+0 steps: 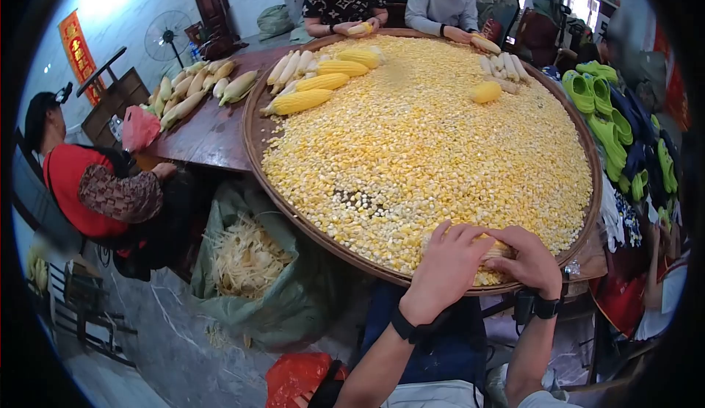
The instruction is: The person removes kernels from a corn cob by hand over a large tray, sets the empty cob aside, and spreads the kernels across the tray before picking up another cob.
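Observation:
Both my hands meet over one corn cob (499, 252) at the near rim of a large round tray (345, 254) covered with loose yellow kernels (426, 143). My left hand (449, 265) lies over the cob's left part, its fingers bent across it. From the right, my right hand (530, 259) wraps its thumb and fingers round the other end. Most of the cob is hidden under my fingers. Several full yellow cobs (297, 102) and pale stripped cobs (290, 69) rest at the tray's upper left. More stripped cobs (504, 66) and a short yellow piece (486, 92) lie at the upper right.
Two people (344, 0) (443, 4) hold cobs at the tray's far side. A person in red (77, 188) sits left, by a table (213, 143) with unhusked corn (183, 98). A green sack (286, 312) of husks stands below the rim. Green shoes (608, 143) hang right.

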`<state>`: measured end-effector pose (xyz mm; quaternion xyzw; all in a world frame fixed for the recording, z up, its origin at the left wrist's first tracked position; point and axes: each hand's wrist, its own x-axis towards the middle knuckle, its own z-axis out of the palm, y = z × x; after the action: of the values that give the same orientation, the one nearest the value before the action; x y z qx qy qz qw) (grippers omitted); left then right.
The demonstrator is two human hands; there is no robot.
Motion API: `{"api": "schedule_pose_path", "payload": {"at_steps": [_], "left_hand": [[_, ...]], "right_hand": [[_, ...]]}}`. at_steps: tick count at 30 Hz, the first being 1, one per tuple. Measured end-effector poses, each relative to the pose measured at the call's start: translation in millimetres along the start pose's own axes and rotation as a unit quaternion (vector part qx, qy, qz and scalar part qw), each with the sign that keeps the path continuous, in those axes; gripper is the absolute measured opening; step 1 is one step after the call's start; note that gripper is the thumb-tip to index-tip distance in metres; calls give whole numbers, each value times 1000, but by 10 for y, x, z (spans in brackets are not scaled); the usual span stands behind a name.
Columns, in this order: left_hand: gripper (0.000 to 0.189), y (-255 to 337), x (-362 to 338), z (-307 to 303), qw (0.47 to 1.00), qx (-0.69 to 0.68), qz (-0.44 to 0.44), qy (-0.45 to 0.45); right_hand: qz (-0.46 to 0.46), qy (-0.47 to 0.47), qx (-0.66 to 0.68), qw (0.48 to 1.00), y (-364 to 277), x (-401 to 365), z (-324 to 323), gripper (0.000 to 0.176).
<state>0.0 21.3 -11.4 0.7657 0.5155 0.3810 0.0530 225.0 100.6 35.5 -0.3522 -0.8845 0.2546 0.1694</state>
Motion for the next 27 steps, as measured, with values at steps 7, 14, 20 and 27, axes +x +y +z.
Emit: {"api": "schedule_pose_path", "payload": {"at_steps": [7,14,20,27], "left_hand": [[26,66,73,-134,1000,-6,-11,3],[25,143,96,-187,1000,2,-20,-8],[23,153,112,-210,999,2,-40,-23],[23,132,118,-193,999,0,-49,-17]], "right_hand": [[-49,7,-2,999,79,-4,10,63],[-78,29,4,997,218,-38,142,59],[-94,35,14,995,208,-38,145,58],[-87,45,14,995,186,-38,158,54]]}}
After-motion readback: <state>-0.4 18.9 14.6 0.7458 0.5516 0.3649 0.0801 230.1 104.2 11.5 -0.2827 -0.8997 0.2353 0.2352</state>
